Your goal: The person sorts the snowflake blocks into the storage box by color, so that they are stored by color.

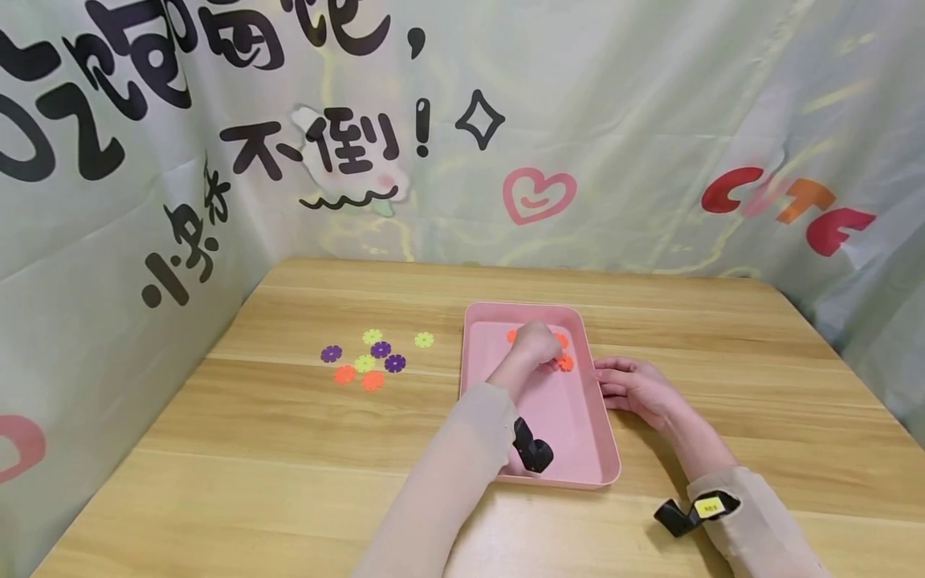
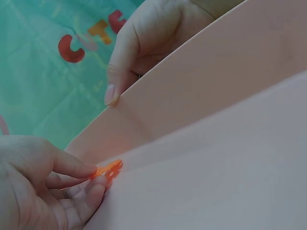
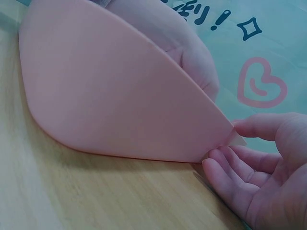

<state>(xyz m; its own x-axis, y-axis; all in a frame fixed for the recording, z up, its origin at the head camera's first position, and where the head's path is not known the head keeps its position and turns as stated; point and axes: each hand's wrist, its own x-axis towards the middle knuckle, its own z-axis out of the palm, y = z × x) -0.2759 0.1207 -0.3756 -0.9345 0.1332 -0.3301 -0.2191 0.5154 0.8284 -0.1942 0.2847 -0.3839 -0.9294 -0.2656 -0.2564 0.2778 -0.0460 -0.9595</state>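
Observation:
My left hand point(image 1: 536, 343) reaches down into a pink tray point(image 1: 542, 474). In the left wrist view, its thumb and fingers pinch an orange flower-shaped disc point(image 2: 113, 168) by the tray's side wall. More orange discs point(image 1: 566, 364) lie on the tray floor around this hand, partly hidden by it. At the tray's right side is my right hand point(image 1: 636, 389). Its thumb lies over the rim and its curled fingers rest against the outer wall, holding the tray there, as the right wrist view point(image 3: 259, 167) of this hand shows.
Left of the tray, yellow discs point(image 1: 423, 340), purple discs point(image 1: 332, 354) and orange discs point(image 1: 372, 380) lie loosely grouped on the wooden table point(image 1: 275, 466). A printed curtain point(image 1: 614, 120) hangs behind the table and along its sides.

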